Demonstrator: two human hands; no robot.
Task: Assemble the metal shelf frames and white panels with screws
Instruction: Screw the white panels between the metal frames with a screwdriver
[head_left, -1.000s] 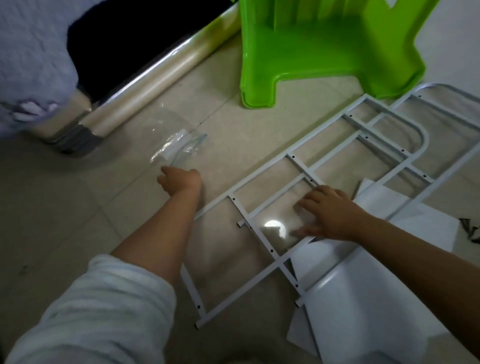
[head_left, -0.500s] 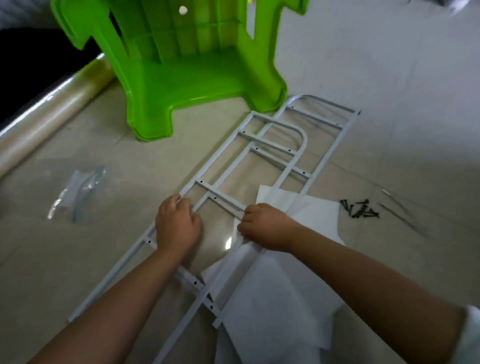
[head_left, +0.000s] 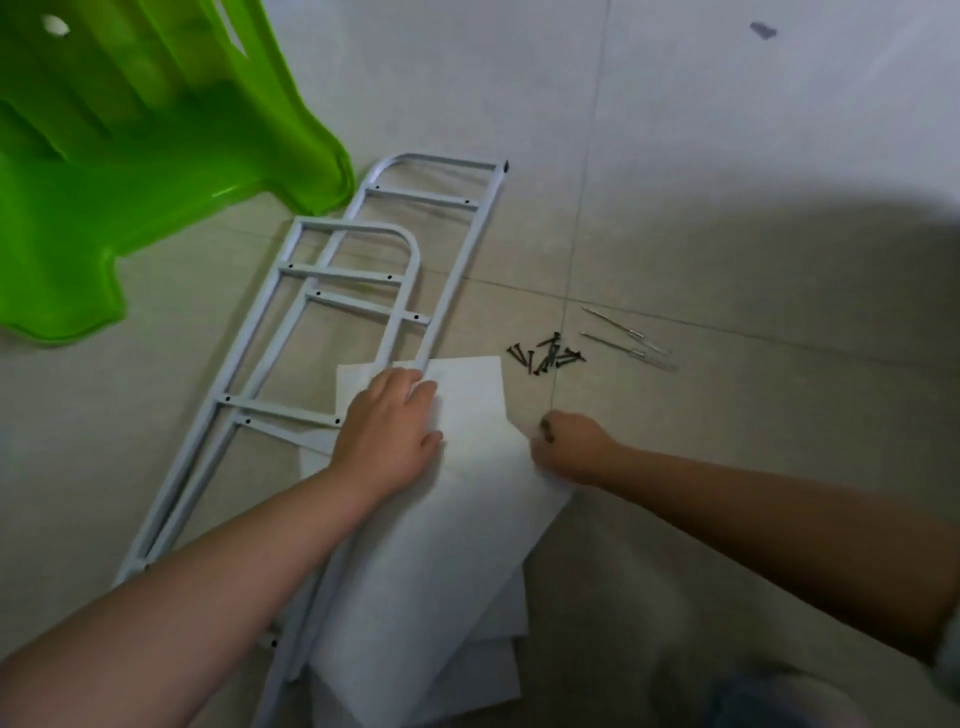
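Two white metal shelf frames lie overlapped on the tiled floor, the smaller-looking one (head_left: 413, 254) on top of the longer one (head_left: 480, 228). Their near ends are covered by a stack of white panels (head_left: 457, 545). My left hand (head_left: 387, 431) lies flat, palm down, on the top panel beside the frame's rail. My right hand (head_left: 569, 447) is closed in a fist at the right edge of the top panel and seems to pinch it. A small pile of dark screws (head_left: 545, 356) lies on the floor just beyond the panels.
A bright green plastic stool (head_left: 130, 156) stands at the upper left, touching the far end of the frames. Two thin metal pins (head_left: 623, 338) lie to the right of the screws. Bare tiles stretch away to the right and behind.
The view has swung right. My left hand moved off the frame onto the top panel; my right hand left the frame's rail and went to the panel's right edge.
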